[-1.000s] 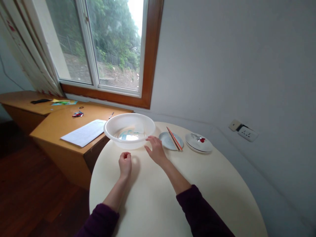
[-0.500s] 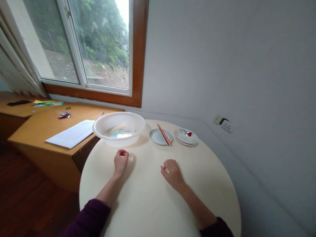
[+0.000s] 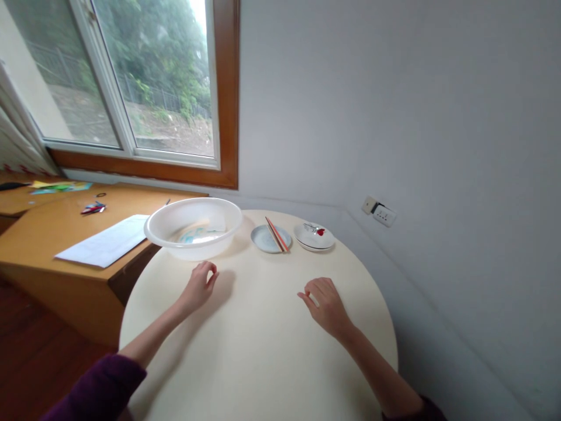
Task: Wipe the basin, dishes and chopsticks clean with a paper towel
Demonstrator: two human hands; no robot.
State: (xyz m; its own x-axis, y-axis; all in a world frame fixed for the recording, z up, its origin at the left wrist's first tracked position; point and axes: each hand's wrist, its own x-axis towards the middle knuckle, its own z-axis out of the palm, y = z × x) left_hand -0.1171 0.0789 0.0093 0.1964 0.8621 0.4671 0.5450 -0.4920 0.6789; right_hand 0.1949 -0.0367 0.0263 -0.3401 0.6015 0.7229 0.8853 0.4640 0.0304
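Where the pale wall (image 3: 372, 105) meets a brown-framed window (image 3: 162, 76), a round cream surface (image 3: 263, 333) stands with its far edge close to the wall and its left edge beside a wooden surface (image 3: 26, 234). A socket (image 3: 384, 215) is set in the wall to the right; a curtain (image 3: 17, 140) hangs at the left, and a dark red floor (image 3: 39, 356) shows below. White paper (image 3: 105, 241) lies at the wooden surface's near right corner; any writing on it is too faint to read. The upper of two stacked white plates (image 3: 314, 237), at the round surface's far right edge, bears a red and dark motif.

A translucent basin (image 3: 197, 251) occupies the far left edge, opening upward, its rim appearing longest from left to right. Chopsticks (image 3: 277, 235) lie across a blue-grey plate (image 3: 262, 238) near the middle of the far edge, their long axis slanting from far left to near right.

The hands are well apart. The left hand (image 3: 199, 287) is just on the near side of the basin, fingers curled; whether thumb and fingertips meet cannot be told. The right hand (image 3: 326, 307), toward the right edge, has bent fingers and its thumb standing clear of them.
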